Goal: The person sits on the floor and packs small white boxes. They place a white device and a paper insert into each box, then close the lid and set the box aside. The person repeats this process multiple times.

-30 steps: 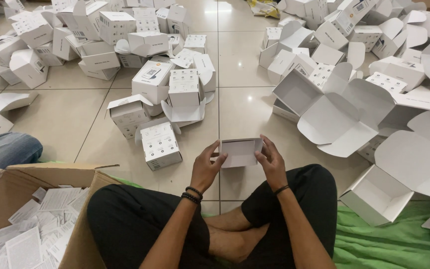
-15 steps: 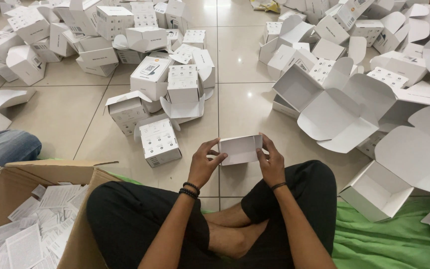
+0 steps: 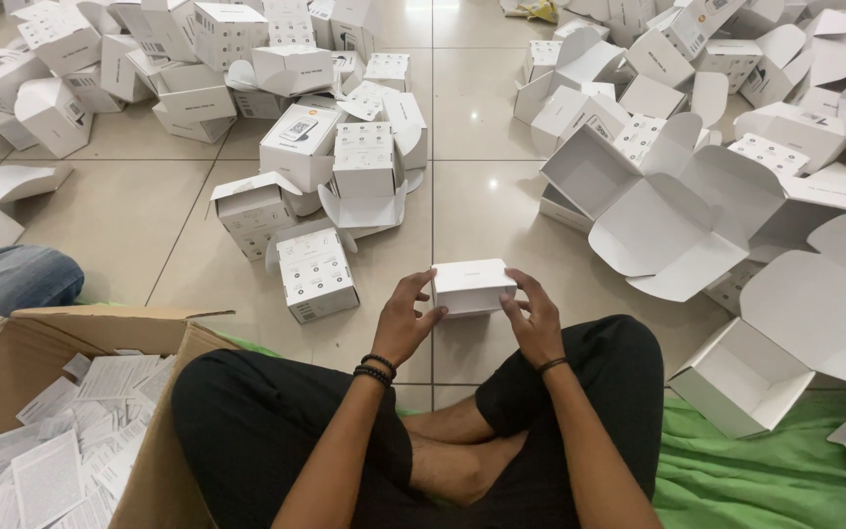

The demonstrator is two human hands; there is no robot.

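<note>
Both hands, left hand [image 3: 405,323] and right hand [image 3: 533,318], grip small white box [image 3: 472,286]; long axis left-right, level.

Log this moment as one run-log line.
left hand: holds box | right hand: holds box | carton: paper slips | floor: scattered boxes
</note>
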